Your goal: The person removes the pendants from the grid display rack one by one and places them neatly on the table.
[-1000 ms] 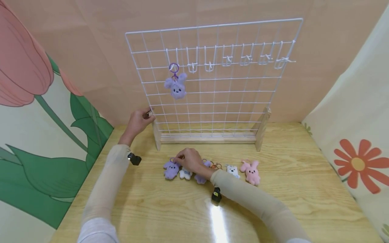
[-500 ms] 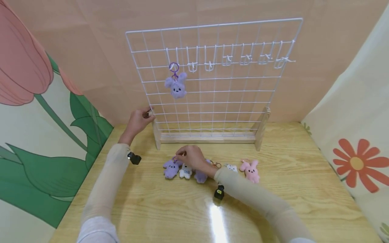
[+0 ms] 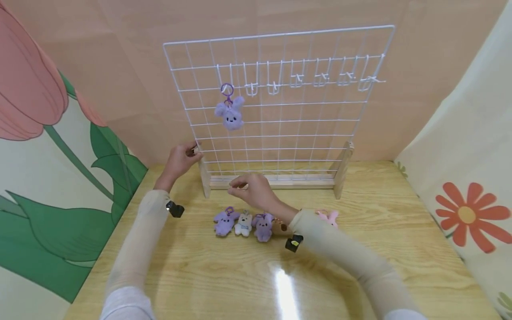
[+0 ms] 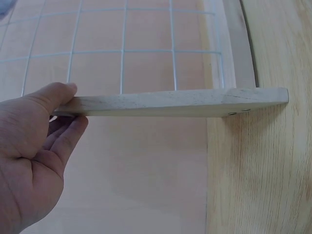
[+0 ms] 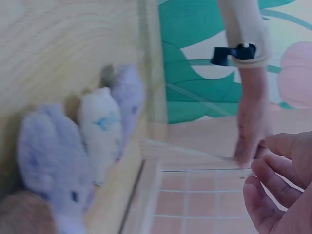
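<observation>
My left hand [image 3: 180, 160] grips the top of the wooden left upright [image 4: 185, 100] of a white wire grid rack [image 3: 280, 120], thumb on one face and fingers on the other. My right hand [image 3: 256, 191] is in the air before the rack's base bar, fingers loosely bent and nothing visible between them. Just below it on the table lie a purple plush keychain [image 3: 225, 223], a white plush keychain [image 3: 243, 225] and a second purple plush keychain [image 3: 262, 229]. Another purple plush keychain [image 3: 232, 118] hangs by its ring from the leftmost hook.
Several white hooks [image 3: 297, 80] line the grid's upper part. A brown keychain [image 3: 283, 226] and a pink plush keychain [image 3: 331, 218] are partly covered by my right forearm. Patterned cloth [image 3: 460, 133] flanks the wooden table [image 3: 224, 280].
My right hand has let go of the leftmost purple keychain's ring and risen up and away toward the rack. That keychain stays on the table. The left hand keeps its grip.
</observation>
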Demonstrator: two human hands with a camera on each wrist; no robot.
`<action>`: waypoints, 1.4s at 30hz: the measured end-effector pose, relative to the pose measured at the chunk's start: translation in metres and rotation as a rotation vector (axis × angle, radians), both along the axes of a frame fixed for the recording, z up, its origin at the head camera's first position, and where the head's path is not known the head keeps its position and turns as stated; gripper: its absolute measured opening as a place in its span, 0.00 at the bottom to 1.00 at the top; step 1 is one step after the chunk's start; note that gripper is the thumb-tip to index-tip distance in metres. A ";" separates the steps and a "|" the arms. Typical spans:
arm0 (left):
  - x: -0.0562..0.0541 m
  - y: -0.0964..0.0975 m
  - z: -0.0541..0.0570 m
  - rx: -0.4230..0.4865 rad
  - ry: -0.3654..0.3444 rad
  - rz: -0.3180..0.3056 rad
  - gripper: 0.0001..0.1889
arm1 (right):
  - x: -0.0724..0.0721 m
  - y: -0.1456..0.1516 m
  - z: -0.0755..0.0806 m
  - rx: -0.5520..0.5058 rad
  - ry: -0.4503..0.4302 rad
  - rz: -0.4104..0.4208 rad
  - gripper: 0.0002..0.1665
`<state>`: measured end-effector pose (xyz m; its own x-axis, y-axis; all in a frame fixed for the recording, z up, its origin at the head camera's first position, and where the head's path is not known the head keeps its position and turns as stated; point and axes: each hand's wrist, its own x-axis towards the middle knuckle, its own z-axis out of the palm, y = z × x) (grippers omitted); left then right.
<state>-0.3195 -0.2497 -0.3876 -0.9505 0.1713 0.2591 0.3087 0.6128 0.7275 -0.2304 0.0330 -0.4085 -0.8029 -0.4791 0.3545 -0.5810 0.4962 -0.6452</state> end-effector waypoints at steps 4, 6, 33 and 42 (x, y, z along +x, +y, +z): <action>0.001 -0.001 0.000 -0.001 -0.006 0.002 0.24 | -0.001 0.003 0.017 -0.035 0.010 0.005 0.13; 0.002 -0.001 0.001 -0.005 -0.007 0.006 0.24 | -0.002 0.005 0.027 -0.051 0.010 0.006 0.14; 0.000 0.000 0.000 0.004 -0.002 0.004 0.24 | -0.033 0.009 0.134 -0.334 0.170 -0.156 0.20; -0.001 0.001 0.002 0.002 0.009 0.004 0.24 | -0.050 0.003 0.152 -0.446 0.150 -0.242 0.20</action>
